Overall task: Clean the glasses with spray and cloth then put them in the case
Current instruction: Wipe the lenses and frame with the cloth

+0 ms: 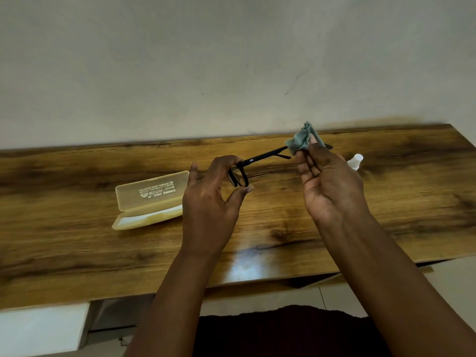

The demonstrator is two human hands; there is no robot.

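Your left hand point(210, 199) is pinching the glasses point(253, 164) by the front frame; your right hand point(328, 184) is gripping the cloth point(301, 140) around one temple arm.

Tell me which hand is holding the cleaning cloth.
The right hand pinches the grey-green cloth around the temple ends of the black glasses. The left hand holds only the front frame.

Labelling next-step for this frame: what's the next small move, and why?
Probably slide the cloth back along the temple arm toward the frame. The right hand pinches it near that arm's far end, while the left hand holds the glasses by the front. The case lies open, so casing can follow.
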